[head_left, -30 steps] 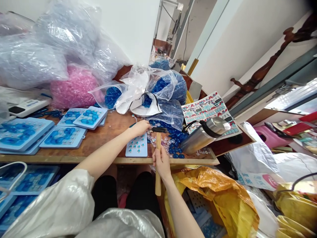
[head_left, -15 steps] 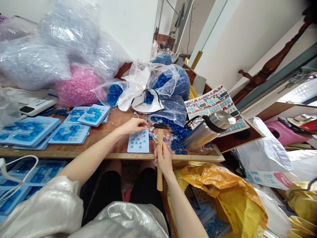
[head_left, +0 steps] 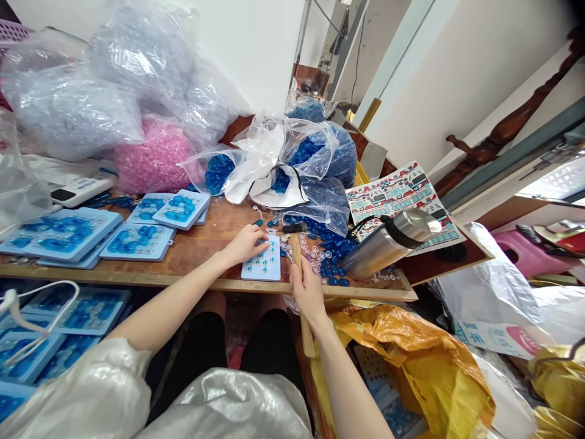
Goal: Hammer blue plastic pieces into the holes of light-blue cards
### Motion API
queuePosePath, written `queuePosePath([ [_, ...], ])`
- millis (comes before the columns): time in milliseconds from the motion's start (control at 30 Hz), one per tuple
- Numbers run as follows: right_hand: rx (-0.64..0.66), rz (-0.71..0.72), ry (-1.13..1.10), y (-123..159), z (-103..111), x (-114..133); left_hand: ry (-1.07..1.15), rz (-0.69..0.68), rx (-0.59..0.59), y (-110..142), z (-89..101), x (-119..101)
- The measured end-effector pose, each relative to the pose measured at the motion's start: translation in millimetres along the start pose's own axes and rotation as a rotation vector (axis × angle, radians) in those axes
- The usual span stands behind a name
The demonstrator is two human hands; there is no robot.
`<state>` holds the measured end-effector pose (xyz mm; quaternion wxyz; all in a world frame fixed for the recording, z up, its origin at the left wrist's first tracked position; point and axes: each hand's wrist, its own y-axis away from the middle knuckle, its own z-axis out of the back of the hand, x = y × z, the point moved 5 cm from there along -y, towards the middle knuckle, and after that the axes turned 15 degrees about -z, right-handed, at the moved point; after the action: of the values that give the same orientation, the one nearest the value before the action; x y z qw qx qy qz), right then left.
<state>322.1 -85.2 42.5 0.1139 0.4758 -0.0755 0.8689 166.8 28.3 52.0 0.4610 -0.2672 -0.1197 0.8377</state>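
Note:
A small light-blue panel [head_left: 274,273] with rows of little clear and teal pieces lies at the table's front edge. My left hand [head_left: 249,244] rests over its upper left part, fingers bent together and touching the pieces. Whatever the fingertips pinch is too small to make out. My right hand [head_left: 307,286] is wrapped round the wooden handle of a hammer [head_left: 308,341], just right of the panel. The dark hammer head [head_left: 295,228] is at the far end, near loose clear rings [head_left: 315,251] and blue plastic pieces [head_left: 329,268].
A steel flask [head_left: 384,250] leans at the right beside a printed sheet [head_left: 406,195]. Filled blue panels [head_left: 137,242] are stacked at left. Clear bags [head_left: 91,110] and a pink bag [head_left: 153,155] stand behind. A yellow bag [head_left: 439,366] hangs open below the table's right side.
My left hand has come down onto the panel, its fingers now lower over the pieces. The hammer handle has tilted, its near end swinging right. The view has shifted slightly.

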Motion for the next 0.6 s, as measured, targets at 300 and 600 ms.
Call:
queuePosePath([
  [300, -0.015, 0.002, 0.226, -3.2, 4.6, 12.4, 0.015, 0.071, -0.014, 5.4, -6.1, 6.7],
  [600, 0.081, -0.190, -0.302, -4.0, 6.6, -28.0, -0.136, -0.197, 0.171, -37.1, -28.2, -39.7],
])
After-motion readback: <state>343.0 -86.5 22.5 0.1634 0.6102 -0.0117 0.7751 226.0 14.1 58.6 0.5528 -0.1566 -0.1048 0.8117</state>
